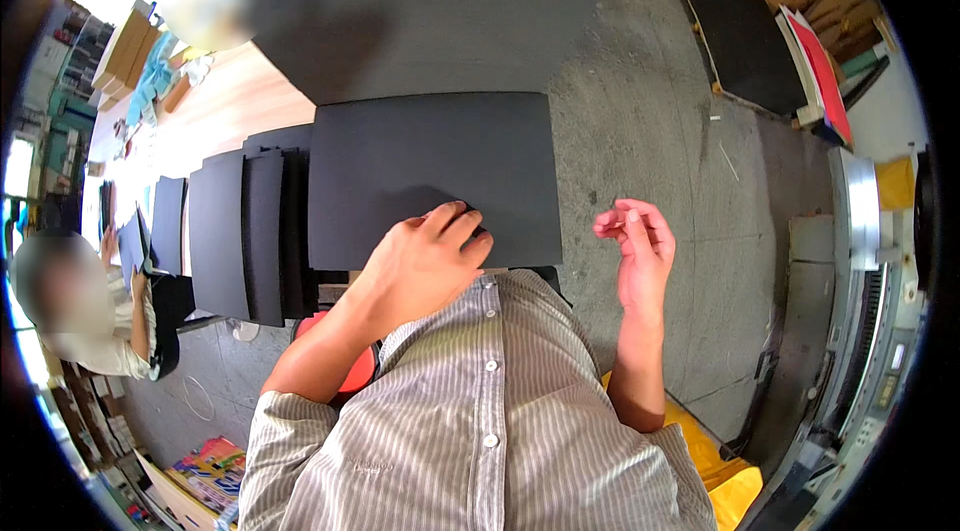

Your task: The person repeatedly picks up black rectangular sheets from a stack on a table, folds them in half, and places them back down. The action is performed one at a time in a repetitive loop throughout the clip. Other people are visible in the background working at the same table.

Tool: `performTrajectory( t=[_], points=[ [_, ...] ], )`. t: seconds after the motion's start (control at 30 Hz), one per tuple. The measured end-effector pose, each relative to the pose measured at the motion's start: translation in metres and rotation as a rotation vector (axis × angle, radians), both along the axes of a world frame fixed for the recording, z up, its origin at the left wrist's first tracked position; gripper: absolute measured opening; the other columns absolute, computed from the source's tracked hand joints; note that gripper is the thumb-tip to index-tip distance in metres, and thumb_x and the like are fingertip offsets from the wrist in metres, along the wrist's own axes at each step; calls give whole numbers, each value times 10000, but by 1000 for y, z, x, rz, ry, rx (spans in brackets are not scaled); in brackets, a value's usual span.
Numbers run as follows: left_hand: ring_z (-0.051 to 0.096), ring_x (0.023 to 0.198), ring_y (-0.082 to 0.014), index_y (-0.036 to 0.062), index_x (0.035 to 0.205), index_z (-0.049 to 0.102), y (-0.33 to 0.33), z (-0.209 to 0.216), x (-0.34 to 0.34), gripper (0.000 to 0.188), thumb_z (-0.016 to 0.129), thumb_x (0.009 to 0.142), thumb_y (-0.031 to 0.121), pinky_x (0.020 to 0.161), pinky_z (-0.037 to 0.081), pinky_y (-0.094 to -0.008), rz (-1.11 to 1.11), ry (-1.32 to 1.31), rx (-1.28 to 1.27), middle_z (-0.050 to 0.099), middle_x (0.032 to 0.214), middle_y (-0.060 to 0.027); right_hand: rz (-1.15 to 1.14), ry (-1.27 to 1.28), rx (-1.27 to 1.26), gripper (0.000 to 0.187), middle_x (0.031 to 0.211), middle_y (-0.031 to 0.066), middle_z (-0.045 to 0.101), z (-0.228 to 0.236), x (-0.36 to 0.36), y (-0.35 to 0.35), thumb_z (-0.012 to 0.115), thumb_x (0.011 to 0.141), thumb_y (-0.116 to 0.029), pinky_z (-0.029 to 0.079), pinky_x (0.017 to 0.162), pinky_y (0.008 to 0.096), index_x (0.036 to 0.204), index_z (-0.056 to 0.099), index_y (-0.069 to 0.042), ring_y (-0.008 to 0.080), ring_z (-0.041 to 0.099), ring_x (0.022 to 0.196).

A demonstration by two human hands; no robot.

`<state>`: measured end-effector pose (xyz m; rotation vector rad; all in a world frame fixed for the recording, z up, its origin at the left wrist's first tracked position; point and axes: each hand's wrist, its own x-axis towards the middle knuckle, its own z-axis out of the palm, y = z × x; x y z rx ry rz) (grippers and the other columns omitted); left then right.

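A large black sheet [430, 161] lies flat in front of me, close to my waist. My left hand [430, 256] rests over its near edge with bent fingers. Something dark shows beneath those fingertips; I cannot make out what it is. Off the sheet's right side, my right hand [640, 246] is raised above the floor. Its fingers curl inward with the thumb close against them, and anything between them is too small to name.
Stacked black sheets [220, 231] stand left of mine, on a pale wooden table [240, 91]. A larger black surface [450, 31] lies beyond. A co-worker [130, 331] handles dark sheets at far left. A red stool [358, 371] is by my left arm; machinery [860, 331] stands right.
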<state>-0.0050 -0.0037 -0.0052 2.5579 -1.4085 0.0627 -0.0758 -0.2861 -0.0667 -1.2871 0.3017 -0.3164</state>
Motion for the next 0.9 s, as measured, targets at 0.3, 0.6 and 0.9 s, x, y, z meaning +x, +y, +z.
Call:
performTrajectory(
  t=[0.3, 0.6, 0.9],
  points=[
    [587, 1118, -249, 92, 1036, 637, -12, 6, 4, 407, 800, 709, 270, 830, 589, -368, -3, -9, 33, 591, 1139, -71, -90, 79, 10, 212, 900, 117, 705, -20, -21, -20, 575, 999, -175, 549, 764, 341, 1075, 641, 12, 192, 672, 802],
    [556, 1217, -278, 114, 1131, 662, -2, 15, 3, 539, 798, 694, 398, 1001, 506, -447, 8, 45, -5, 602, 1238, -88, 162, 72, -212, 357, 1220, 124, 671, -18, -16, 23, 609, 983, -126, 476, 969, 301, 1305, 584, 26, 161, 622, 1100],
    [394, 1396, -330, -44, 1479, 351, 129, -57, -15, 610, 569, 978, 227, 1149, 305, -403, 985, 334, -810, 388, 1518, -235, 409, 4, -486, 759, 1586, 253, 263, 11, -10, 48, 630, 938, -176, 259, 1181, 390, 1534, 213, 42, 340, 284, 1475]
  ],
)
